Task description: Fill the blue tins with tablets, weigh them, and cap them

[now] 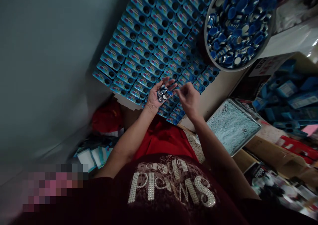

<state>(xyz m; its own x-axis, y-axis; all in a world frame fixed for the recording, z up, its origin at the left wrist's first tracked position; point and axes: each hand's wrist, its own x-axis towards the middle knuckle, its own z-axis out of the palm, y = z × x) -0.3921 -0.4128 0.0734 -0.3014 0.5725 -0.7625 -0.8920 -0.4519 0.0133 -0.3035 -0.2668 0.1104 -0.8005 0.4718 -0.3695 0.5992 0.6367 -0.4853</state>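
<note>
My left hand is palm up and cupped, with several small round caps lying in it. They show silver, white and some blue. Close beside its fingertips is my right hand, thumb and fingers drawn together. Whatever it pinches, if anything, is too small to make out. Under and beyond both hands stand rows of blue printed boxes, tightly packed, many with a dark round hole at one end. At the far right of these rows, a large round metal bowl holds a heap of similar blue and white caps.
A rectangular metal tray of pale blue bits lies to my right. Behind it, a carton holds loose blue boxes. A wall rises at left, with a red bag-like thing beside it. A pixelated patch covers the lower left.
</note>
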